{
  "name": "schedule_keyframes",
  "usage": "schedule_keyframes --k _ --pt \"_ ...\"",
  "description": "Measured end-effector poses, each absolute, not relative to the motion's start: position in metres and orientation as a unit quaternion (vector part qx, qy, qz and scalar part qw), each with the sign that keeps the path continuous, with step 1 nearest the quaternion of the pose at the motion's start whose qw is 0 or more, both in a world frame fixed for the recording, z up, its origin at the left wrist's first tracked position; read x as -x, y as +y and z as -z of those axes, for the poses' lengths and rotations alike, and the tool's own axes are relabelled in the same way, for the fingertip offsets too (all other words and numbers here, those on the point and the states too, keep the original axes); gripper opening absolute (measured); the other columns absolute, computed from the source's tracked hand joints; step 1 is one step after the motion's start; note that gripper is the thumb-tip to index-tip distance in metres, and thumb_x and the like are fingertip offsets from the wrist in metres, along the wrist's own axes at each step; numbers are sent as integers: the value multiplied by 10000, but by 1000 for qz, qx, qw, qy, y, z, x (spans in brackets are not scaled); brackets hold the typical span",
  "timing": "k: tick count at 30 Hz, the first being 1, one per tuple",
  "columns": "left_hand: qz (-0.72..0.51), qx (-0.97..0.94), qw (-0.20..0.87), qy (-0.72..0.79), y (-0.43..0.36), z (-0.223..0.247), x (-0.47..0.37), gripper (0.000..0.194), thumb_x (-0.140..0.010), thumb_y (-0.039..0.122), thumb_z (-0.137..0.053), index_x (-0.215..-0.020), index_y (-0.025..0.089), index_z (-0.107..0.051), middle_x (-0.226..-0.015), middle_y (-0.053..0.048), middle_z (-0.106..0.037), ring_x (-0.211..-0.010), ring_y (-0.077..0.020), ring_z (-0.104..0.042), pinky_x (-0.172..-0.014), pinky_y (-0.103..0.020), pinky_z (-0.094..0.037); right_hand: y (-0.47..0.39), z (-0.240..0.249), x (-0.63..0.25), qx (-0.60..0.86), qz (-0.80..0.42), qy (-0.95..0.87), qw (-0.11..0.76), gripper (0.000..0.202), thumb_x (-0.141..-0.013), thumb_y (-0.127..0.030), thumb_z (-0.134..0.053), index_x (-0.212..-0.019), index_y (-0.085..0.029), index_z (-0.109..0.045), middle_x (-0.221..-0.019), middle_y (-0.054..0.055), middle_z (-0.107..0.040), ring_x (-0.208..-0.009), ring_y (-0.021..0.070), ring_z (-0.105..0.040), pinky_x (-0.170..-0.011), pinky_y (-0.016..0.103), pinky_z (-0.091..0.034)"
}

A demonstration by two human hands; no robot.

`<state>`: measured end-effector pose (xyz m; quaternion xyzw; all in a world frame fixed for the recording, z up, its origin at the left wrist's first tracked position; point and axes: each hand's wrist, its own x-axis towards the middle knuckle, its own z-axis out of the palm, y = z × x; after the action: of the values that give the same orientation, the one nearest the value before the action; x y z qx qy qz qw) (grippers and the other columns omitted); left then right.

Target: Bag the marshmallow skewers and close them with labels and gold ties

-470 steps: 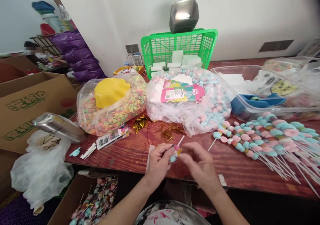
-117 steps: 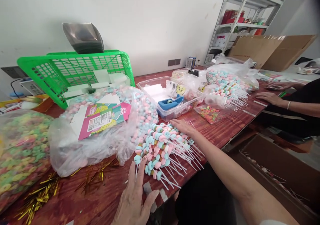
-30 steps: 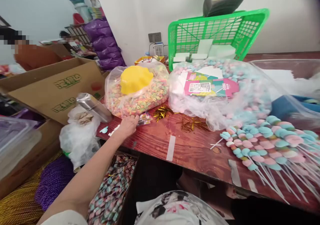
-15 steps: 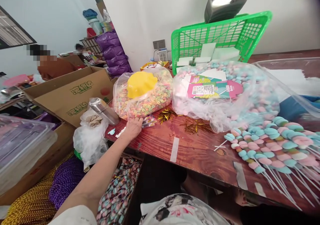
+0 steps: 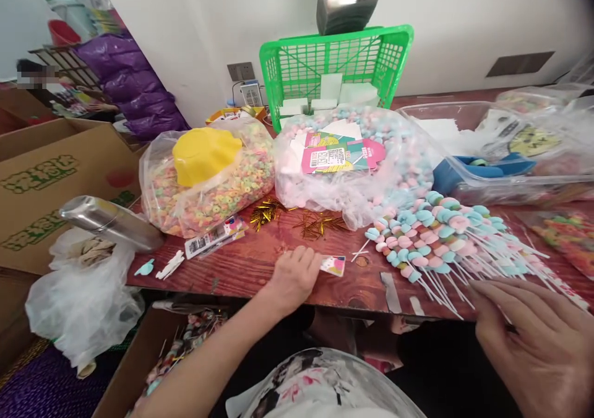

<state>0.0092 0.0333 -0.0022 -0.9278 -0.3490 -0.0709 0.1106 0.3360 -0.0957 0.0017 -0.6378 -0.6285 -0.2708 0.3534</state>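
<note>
Clamped left hand (image 5: 297,274) on printed strip (image 5: 333,266) near worktop's front edge (image 5: 199,289); held right hand (image 5: 538,344) open by marshmallow skewers (image 5: 431,235). Judged strip light, slick, bendable, best pinched by edges.

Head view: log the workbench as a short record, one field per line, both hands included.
Left hand: closed over one end of a printed packet
Right hand: open, near the sticks of the marshmallow skewers
Bags: ring-candy bag with a yellow scalloped piece on top; marshmallow bag with a printed carton on top
Behind bags: green basket
Beside ring-candy bag: steel flask, tilted
</note>
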Motion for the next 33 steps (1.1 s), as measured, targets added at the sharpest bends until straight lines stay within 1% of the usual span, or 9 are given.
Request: schedule_keyframes --k 3,6,11,15,21,24,27,29,33 --pt "46 923 99 -369 24 23 -36 124 -889 134 -482 -962 154 -580 -926 -87 -597 -874 -242 -544 -714 -362 -448 -94 -7 -317 597 268 -673 344 270 -747 -91 -709 -919 -292 -655 -809 -2 -737 -821 221 -689 -804 391 -512" --pt "38 915 94 -391 23 31 -37 167 -857 104 -507 -1000 149 -580 -967 -92 -593 -878 -251 -530 -717 -377 -447 -96 -1 -304 612 224 -690 315 186 -821 -122 -645 -946 -260 -649 -852 5 -729 -883 223 -671 -823 403 -467" --pt "103 913 89 -384 31 34 -33 163 -814 43 -504 -789 172 -599 -788 -52 -595 -765 -230 -531 -667 -367 -431 -86 1 -287 614 173 -700 321 144 -851 -135 -592 -937 -238 -645 -851 10 -722 -906 233 -639 -815 413 -411" --pt "182 903 99 -377 34 39 -33 226 -822 11 -485 -760 183 -618 -713 -34 -595 -705 -206 -525 -650 -341 -422 -73 -19 -293 612 200 -691 329 162 -850 -127 -584 -944 -244 -643 -883 -1 -731 -938 233 -627 -849 419 -387" --pt "144 913 43 -380 18 32 -34 205 -787 0 -535 -827 172 -639 -816 -37 -628 -779 -218 -540 -691 -338 -437 -56 -30 -310 604 257 -695 292 141 -847 -120 -596 -921 -230 -643 -848 3 -729 -941 227 -607 -835 396 -364" --pt "158 895 3 -416 20 28 -36 174 -807 33 -548 -747 176 -627 -782 -37 -618 -773 -211 -542 -690 -331 -421 -38 -21 -290 575 202 -764 209 144 -845 -118 -555 -905 -216 -642 -887 14 -718 -987 233 -567 -882 427 -310" --pt "221 862 -57 -453 32 27 -36 173 -864 157 -584 -697 171 -627 -746 -39 -613 -746 -190 -549 -671 -311 -405 -14 -14 -266 564 174 -805 67 170 -833 -99 -542 -883 -220 -652 -892 31 -687 -952 231 -521 -867 445 -269" --pt "252 845 -112 -458 40 28 -34 179 -863 213 -620 -692 164 -642 -736 -37 -617 -730 -176 -559 -661 -294 -402 3 -10 -257 561 171 -809 28 177 -817 -74 -544 -848 -208 -656 -878 58 -665 -933 241 -497 -832 438 -265" --pt "260 851 -208 -407 47 28 -23 135 -877 188 -602 -787 171 -702 -760 -32 -645 -733 -157 -585 -688 -269 -418 32 -10 -254 547 171 -820 3 153 -775 -71 -585 -717 -197 -650 -868 83 -645 -918 255 -485 -804 426 -274"
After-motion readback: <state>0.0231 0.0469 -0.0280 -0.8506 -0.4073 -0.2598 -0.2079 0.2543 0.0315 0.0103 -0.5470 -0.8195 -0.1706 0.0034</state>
